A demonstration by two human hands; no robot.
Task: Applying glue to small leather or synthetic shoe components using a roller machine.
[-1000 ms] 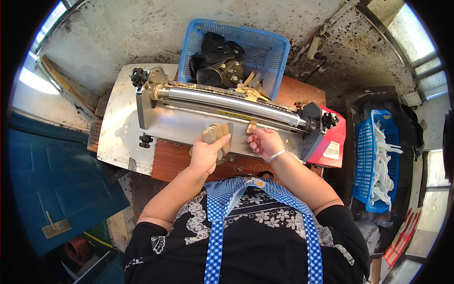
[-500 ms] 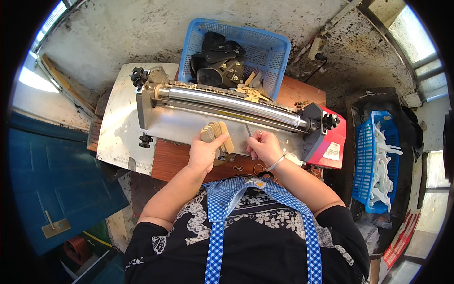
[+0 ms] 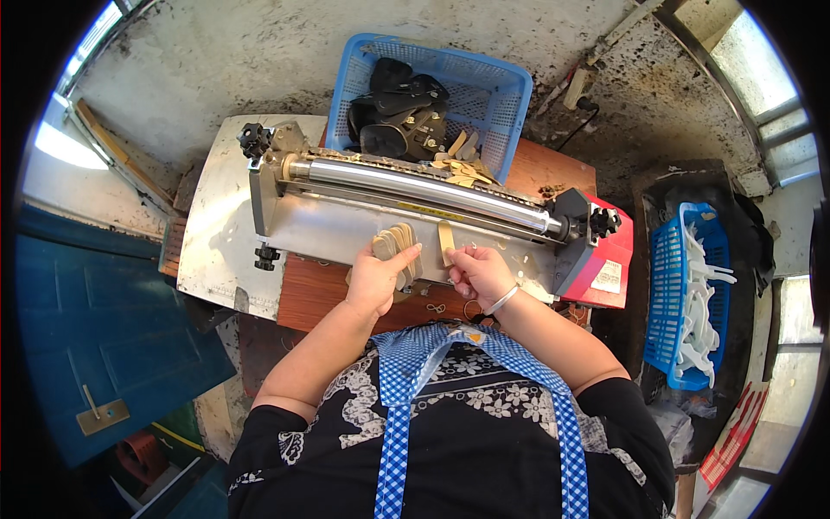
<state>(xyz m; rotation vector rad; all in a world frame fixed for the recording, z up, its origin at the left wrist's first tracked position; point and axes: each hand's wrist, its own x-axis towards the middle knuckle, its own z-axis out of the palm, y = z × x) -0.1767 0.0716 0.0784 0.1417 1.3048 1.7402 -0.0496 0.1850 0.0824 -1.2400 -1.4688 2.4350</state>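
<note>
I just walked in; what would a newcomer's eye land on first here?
Probably the long shiny roller, stretching across the machine in front of the person. On its near side, the left hand grips a stack of tan strips, and the right hand pinches a single strip. Behind the roller, a blue basket holds black pieces.

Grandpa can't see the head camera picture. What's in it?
A person's left hand holds a fanned stack of flat tan strips while the right hand pinches a single strip, in front of a metal roller machine. Behind it sits a blue plastic basket holding black pieces.
</note>
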